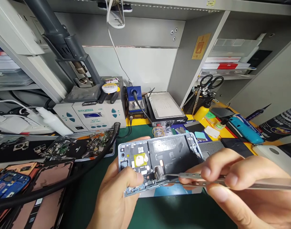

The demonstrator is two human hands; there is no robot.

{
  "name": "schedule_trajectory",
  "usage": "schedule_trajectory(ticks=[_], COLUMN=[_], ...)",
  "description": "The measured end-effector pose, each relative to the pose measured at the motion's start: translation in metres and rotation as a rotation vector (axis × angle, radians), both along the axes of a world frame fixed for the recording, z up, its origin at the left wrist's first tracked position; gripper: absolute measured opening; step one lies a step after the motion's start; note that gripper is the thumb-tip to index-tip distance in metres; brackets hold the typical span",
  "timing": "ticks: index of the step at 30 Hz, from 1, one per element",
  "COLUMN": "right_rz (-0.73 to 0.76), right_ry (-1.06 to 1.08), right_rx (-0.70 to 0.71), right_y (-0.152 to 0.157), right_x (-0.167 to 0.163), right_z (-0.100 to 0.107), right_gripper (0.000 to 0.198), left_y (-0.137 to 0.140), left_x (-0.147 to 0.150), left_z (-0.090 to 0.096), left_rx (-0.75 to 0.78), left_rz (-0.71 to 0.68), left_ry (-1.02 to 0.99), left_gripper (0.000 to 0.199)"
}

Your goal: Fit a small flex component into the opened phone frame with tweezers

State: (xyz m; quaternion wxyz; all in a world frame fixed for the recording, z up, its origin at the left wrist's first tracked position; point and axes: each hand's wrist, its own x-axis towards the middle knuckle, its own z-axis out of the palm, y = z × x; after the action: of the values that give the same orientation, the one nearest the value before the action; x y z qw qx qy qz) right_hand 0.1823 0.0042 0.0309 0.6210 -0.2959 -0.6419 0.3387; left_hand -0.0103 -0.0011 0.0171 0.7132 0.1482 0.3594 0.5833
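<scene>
My left hand [119, 187] grips the left end of an opened phone frame [174, 149], its thumb lying over the inner face near the lower edge. The frame is tilted toward me and shows a black bay, bare metal patches and a yellow-edged square with whitish paste. My right hand [231, 181] is closed around metal tweezers [219, 181] held almost level from the right. Their tips touch or nearly touch a dark, curled flex cable [159, 172] at the frame's lower middle; I cannot tell whether they pinch it.
A hot air station [93, 114] stands behind on the left, its black hose [88, 170] crossing the bench. Phone parts [81, 148] fill a tray at left. A soldering stand [136, 98], a heating plate [168, 106] and scissors [211, 82] are farther back.
</scene>
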Motion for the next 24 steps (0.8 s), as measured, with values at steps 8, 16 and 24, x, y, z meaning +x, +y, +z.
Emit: schedule_trajectory(ticks=[8, 16, 24], right_rz=[0.015, 0.002, -0.031], right_ry=[0.123, 0.115, 0.120], right_rx=[-0.087, -0.141, -0.170], right_y=[-0.0053, -0.0052, -0.0065], right_x=[-0.0031, -0.0061, -0.0058], right_z=[-0.0096, -0.0050, -0.0102], right_gripper=[0.024, 0.018, 0.017], left_y=[0.0051, 0.0041, 0.0060], left_x=[-0.0012, -0.0027, -0.0004], left_z=[0.0014, -0.0031, -0.0022], left_rx=[0.005, 0.017, 0.043], left_rz=[-0.011, -0.034, -0.071], left_ry=[-0.062, -0.074, -0.090], left_gripper=[0.068, 0.069, 0.061])
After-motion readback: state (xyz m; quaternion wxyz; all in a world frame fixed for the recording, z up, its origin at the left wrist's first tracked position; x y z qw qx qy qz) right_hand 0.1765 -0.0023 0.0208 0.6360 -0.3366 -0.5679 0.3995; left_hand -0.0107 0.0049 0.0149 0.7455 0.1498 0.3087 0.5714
